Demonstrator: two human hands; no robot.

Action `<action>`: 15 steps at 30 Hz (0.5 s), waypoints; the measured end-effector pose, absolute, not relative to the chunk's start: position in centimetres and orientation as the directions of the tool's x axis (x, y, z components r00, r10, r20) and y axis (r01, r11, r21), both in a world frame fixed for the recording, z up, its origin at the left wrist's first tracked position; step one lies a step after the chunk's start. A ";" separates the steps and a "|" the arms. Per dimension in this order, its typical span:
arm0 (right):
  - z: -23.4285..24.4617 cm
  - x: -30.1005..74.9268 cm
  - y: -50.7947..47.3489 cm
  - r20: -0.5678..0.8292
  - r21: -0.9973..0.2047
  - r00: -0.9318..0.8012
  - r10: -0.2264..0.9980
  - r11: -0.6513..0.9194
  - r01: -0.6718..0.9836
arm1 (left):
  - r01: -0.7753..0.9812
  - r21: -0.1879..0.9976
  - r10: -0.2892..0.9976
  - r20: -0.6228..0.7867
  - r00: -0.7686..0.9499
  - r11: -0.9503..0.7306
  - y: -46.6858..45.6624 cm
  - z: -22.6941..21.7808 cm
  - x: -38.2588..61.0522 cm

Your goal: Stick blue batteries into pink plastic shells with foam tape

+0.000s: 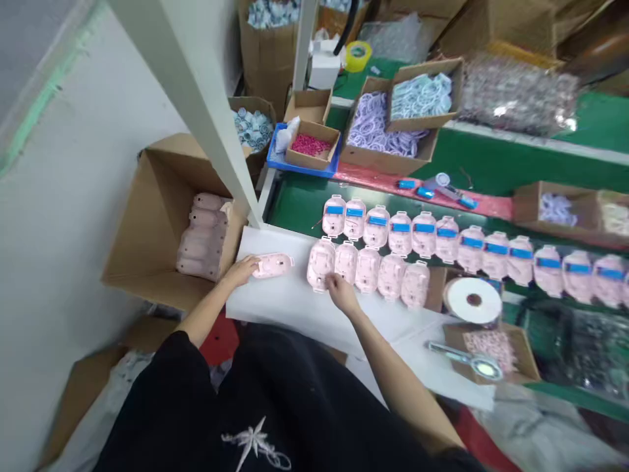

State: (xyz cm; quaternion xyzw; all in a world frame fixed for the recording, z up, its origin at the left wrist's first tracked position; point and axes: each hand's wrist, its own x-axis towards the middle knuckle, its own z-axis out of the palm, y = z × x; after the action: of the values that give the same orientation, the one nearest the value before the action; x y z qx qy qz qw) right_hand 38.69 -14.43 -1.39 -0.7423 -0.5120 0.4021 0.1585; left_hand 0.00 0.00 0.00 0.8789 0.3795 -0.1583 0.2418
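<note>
My left hand (244, 269) is closed on the left end of a pink plastic shell (275, 265), which lies lengthwise on the white sheet. My right hand (343, 293) has its fingers pinched at the lower right edge of another pink shell (321, 259), the leftmost of the front row. Several more open pink shells (367, 269) stand side by side to the right of it. Behind them runs a longer row of pink shells, each with a blue battery pack (377, 221) across it.
At left, a large cardboard box (142, 223) holds stacked pink shells. Boxes of purple rings (376, 124), light-blue rings (422, 95) and small red parts (309, 145) stand behind the rows. A white roll (462, 292) and a small handheld fan-like item (484, 367) are at right. A white post rises nearby.
</note>
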 end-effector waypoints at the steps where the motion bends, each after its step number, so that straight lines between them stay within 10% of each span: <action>1: -1.7 37.9 -13.1 -0.429 -0.661 0.145 0.892 -0.419 0.622 | 0.757 0.281 0.608 -0.462 0.646 -0.590 0.7 0.1 0.3; 15: -3.3 33.3 -7.5 -0.587 -0.502 0.169 0.792 -0.520 0.692 | 0.920 0.097 0.853 -0.349 0.388 -0.378 2.8 -1.4 5.2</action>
State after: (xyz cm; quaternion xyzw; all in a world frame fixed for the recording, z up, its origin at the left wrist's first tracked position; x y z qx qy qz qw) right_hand 33.30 -7.51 -3.35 -0.7621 -0.4866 0.4230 0.0592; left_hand 5.22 2.84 -1.35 0.8213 0.5399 -0.1214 0.1390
